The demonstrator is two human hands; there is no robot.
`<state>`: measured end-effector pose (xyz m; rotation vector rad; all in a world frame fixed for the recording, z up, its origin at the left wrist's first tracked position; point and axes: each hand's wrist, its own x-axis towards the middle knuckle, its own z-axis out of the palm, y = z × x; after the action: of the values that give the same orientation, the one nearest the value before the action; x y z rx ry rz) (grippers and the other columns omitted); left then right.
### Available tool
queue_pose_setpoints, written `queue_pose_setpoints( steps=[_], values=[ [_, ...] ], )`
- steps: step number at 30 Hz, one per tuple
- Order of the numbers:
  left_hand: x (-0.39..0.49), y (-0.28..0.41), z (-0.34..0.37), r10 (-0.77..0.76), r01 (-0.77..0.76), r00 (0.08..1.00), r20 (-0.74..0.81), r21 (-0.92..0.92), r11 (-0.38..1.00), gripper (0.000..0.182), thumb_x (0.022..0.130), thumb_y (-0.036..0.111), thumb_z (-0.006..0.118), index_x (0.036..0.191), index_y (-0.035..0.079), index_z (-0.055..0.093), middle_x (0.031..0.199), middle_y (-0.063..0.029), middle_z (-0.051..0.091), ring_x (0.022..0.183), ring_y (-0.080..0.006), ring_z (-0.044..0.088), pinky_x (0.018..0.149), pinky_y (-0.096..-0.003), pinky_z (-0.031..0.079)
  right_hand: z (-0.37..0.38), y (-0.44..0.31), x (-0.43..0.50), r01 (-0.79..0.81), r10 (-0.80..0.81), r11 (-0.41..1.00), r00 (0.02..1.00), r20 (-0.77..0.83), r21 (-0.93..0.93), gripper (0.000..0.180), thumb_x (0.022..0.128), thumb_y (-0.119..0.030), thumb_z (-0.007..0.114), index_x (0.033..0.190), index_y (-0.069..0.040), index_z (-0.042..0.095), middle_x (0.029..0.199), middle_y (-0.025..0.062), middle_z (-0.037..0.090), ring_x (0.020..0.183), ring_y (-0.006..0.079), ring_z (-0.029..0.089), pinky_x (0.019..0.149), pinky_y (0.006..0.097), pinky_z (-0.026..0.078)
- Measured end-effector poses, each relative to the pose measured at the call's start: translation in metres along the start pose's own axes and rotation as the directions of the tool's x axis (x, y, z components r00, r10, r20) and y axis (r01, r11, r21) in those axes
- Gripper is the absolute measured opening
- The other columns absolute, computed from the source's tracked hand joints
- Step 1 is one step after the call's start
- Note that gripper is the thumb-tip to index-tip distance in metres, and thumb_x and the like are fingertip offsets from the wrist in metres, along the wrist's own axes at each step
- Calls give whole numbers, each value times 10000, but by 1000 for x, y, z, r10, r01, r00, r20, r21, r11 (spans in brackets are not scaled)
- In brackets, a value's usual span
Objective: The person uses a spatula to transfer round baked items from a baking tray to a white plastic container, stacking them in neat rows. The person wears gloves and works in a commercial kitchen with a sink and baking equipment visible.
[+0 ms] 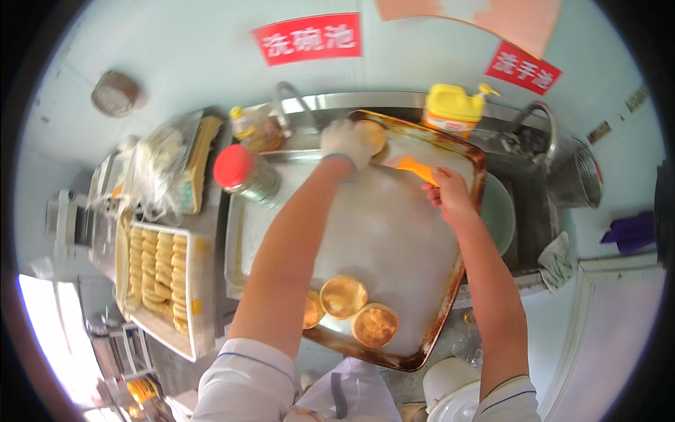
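My left hand point(345, 143), in a pale glove, grips the left side of a round flatbread point(375, 136) at the far end of a large browned-rim baking tray point(406, 232). Motion blurs these fingers. Bare and ungloved, my right hand point(448, 191) holds an orange-handled tool point(416, 170). Its pale head is blurred near the bread, so its kind is unclear. Toward my body, browned flatbreads lie at the tray's near edge: one point(344, 297) beside another point(375, 325), and a third point(312, 310) partly hidden by my left forearm.
At left are a red-lidded jar point(247, 171), an oil bottle point(256, 129) and a white crate point(192, 295) of stacked pale rounds. A yellow pump jug point(453, 109) stands behind the tray. A sink point(532, 216) with a green basin point(498, 213) is at right; a white bucket point(451, 377) is below.
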<state>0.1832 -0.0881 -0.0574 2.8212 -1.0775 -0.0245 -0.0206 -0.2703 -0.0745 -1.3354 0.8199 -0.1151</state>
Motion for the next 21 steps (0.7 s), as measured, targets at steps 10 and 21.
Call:
queue_pose_setpoints(
  steps=[10, 21],
  values=[
    [-105, 14, -33, 27, -68, 992, -122, -352, 934, 589, 778, 529, 737, 1221, 141, 722, 1318, -210, 615, 1242, -429, 561, 1071, -524, 441, 9, 8, -83, 61, -60, 997, 998, -9, 52, 305, 1062, -245, 556, 1262, -34, 649, 819, 41, 637, 575, 67, 505, 495, 213, 393],
    [-377, -128, -154, 22, -114, 943, -332, -262, 958, 698, 719, 337, 861, 1333, 106, 620, 1519, -244, 452, 1349, -544, 448, 1132, -571, 404, 176, 49, -292, -27, -27, 979, 965, 260, 201, 346, 1031, -189, 584, 1340, -36, 598, 885, 83, 683, 575, 79, 518, 493, 224, 409]
  ],
)
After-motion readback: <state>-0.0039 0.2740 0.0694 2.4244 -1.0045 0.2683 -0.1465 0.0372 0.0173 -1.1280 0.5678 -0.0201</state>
